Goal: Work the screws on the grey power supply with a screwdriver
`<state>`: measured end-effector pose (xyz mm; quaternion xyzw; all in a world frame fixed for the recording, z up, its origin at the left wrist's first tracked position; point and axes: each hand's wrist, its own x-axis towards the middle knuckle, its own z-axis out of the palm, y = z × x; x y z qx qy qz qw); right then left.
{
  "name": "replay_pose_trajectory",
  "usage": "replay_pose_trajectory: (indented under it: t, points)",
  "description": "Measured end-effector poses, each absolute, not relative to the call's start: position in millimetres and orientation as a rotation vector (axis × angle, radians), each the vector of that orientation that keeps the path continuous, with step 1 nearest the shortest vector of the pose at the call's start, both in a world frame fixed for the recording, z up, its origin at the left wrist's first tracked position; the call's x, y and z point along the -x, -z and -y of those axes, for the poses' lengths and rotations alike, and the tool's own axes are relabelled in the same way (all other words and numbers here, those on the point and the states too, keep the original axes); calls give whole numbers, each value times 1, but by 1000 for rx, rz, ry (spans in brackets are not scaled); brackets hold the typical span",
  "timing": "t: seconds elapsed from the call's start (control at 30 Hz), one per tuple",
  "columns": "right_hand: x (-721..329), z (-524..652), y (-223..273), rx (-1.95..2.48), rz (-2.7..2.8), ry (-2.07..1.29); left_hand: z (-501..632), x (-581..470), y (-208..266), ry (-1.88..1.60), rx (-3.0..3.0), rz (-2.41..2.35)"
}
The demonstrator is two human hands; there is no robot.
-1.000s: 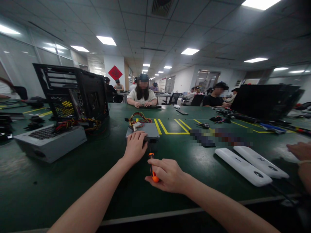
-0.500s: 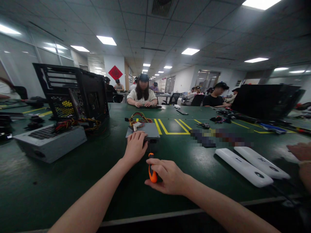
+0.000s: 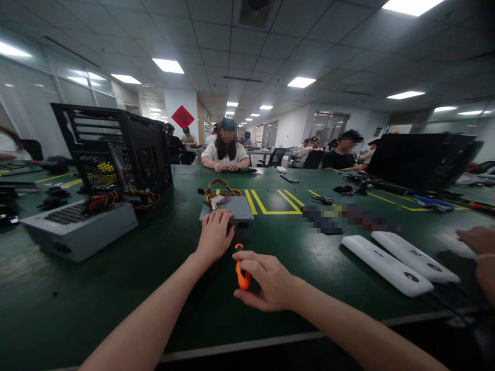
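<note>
A grey computer power supply [image 3: 242, 207] lies on the green table in front of me, a bundle of coloured cables [image 3: 221, 191] with a white connector at its far side. My left hand [image 3: 216, 231] grips its near left part, fingers over the top and thumb at the near face. In my right hand [image 3: 263, 278] is an orange and black screwdriver [image 3: 243, 275], held by its handle between thumb and fingers. The screwdriver points away from me at the near face of the power supply. Its thin shaft is hard to see, and whether the tip touches a screw I cannot tell.
On the left, a second power supply [image 3: 81, 229] lies before a black computer case [image 3: 116, 149]. Two white elongated devices [image 3: 386, 265] with cables lie at right, near another person's hand [image 3: 477, 242]. Farther back are a dark case [image 3: 421, 159], loose cables and a seated person [image 3: 226, 149].
My right fingers have shifted slightly on the screwdriver handle, whose orange part looks turned. The left hand and the power supply stay in place; the view has moved a little.
</note>
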<state>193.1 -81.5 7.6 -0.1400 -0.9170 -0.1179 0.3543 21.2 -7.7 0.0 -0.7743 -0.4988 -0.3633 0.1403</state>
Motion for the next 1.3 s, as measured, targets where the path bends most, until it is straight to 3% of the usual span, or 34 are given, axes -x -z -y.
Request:
replay_pose_trajectory:
  t: [0.53,0.8,1.3]
  points:
    - [-188,84,-8,374,2443,600,7,-21,1,1067,2227,1440]
    - [-199,73,-10,460,2164,800,7,-22,1,1054,2221,1434]
    - [-194,72,-2,460,2203,933,7,-20,2,1031,2240,1425]
